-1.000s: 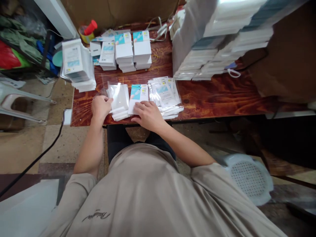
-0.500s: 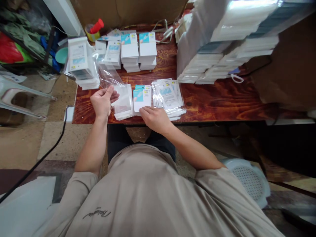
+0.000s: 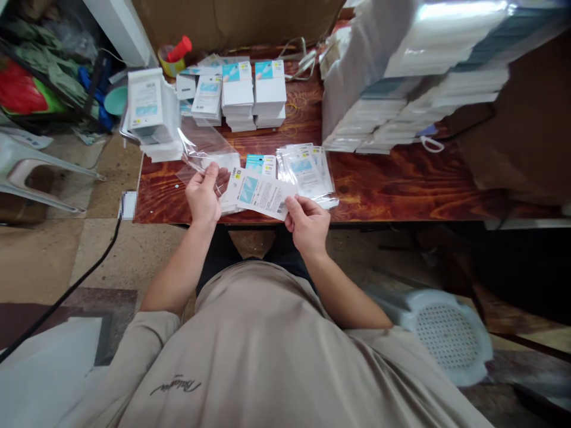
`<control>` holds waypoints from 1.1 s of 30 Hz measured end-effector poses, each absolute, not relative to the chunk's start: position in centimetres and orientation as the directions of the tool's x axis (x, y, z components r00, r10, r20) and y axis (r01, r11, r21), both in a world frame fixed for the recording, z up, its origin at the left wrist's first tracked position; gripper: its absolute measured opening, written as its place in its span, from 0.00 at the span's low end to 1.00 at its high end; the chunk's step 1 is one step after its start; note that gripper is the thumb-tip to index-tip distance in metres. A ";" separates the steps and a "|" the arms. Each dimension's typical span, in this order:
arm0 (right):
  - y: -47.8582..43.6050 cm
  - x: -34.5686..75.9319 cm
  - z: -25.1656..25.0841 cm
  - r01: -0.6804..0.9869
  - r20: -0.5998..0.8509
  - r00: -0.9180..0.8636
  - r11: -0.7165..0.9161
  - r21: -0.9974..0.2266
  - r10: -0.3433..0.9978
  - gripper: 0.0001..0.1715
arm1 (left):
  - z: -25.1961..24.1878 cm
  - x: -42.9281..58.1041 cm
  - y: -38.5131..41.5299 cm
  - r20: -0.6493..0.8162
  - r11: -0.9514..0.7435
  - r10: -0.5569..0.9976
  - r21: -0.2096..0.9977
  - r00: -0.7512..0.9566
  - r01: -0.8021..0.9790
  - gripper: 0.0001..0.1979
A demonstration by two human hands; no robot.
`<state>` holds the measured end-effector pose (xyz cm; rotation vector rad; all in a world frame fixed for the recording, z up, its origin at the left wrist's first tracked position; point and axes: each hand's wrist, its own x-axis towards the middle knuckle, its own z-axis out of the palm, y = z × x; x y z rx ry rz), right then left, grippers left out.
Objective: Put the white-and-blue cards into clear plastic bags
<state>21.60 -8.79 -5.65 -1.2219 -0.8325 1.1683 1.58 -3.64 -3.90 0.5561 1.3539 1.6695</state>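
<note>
My left hand [image 3: 203,193] pinches a clear plastic sleeve [image 3: 200,148] that stands up and away from me above the table. My right hand [image 3: 307,221] grips the near corner of a white printed card [image 3: 261,194], held level with its far end close to the sleeve's mouth. Below them on the wooden table [image 3: 401,178] lie a stack of cards with blue tops [image 3: 261,164], a pile of empty sleeves [image 3: 225,163] and a pile of cards in sleeves [image 3: 307,169].
Stacks of white cards [image 3: 254,92] stand at the table's back, a wrapped bundle [image 3: 149,113] at the left edge, tall stacks of packets [image 3: 414,77] at the right. A pale plastic stool [image 3: 437,333] is by my right side, a black cable [image 3: 66,285] on the floor.
My left hand lifted a clear sleeve off the pile. My right hand picked a card from the stack and brought it up toward the sleeve.
</note>
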 end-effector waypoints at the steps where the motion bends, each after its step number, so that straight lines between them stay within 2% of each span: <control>1: -8.7 21.5 -5.7 -0.226 -0.117 0.231 -0.064 -0.972 0.966 0.26 | -3.9 2.0 -4.0 -0.181 -0.008 0.849 0.935 -0.497 -0.353 0.16; 8: -8.5 20.7 -6.4 -0.278 -0.090 0.323 0.004 -0.961 0.942 0.24 | -3.6 2.9 -6.8 -0.215 0.057 0.885 0.930 -0.413 -0.362 0.19; 14: -8.7 19.9 -5.9 -0.309 -0.104 0.307 -0.004 -0.951 0.946 0.26 | -2.9 2.1 -8.2 -0.225 0.087 0.906 0.928 -0.360 -0.362 0.21; 16: -8.9 19.2 -5.5 -0.332 -0.114 0.250 -0.025 -0.943 0.961 0.27 | -2.9 2.5 -8.6 -0.221 0.091 0.921 0.923 -0.321 -0.374 0.23; 20: -9.0 17.9 -5.1 -0.316 -0.115 0.009 -0.106 -0.943 0.993 0.27 | -3.3 3.5 -9.8 -0.219 0.127 0.949 0.925 -0.228 -0.357 0.23; 23: -8.5 17.8 -5.5 -0.255 -0.022 0.039 -0.011 -0.967 0.999 0.27 | -3.2 3.4 -10.5 -0.217 0.178 0.970 0.941 -0.111 -0.288 0.23; 25: -7.8 18.2 -5.7 -0.228 0.044 0.060 0.056 -0.972 0.997 0.28 | -2.9 3.1 -10.6 -0.268 0.270 0.963 0.941 0.037 -0.202 0.23; 28: -6.7 19.6 -5.6 -0.214 0.043 -0.037 0.034 -0.976 0.998 0.31 | -2.1 2.4 -9.5 -0.352 0.366 0.906 0.931 0.234 -0.016 0.29; 30: -5.8 21.2 -5.4 -0.182 0.020 0.028 0.024 -0.983 0.999 0.27 | -1.9 1.6 -8.1 -0.327 0.309 0.935 0.942 0.141 0.135 0.30; 32: -4.9 23.5 -5.4 -0.104 0.007 0.205 0.029 -0.994 0.979 0.24 | -2.2 0.4 -6.3 -0.175 0.228 0.970 0.893 -0.169 0.387 0.27; 33: -4.5 24.8 -5.6 -0.034 0.005 0.284 0.015 -0.999 0.959 0.23 | -2.5 -0.3 -5.3 -0.052 0.228 0.947 0.806 -0.318 0.547 0.24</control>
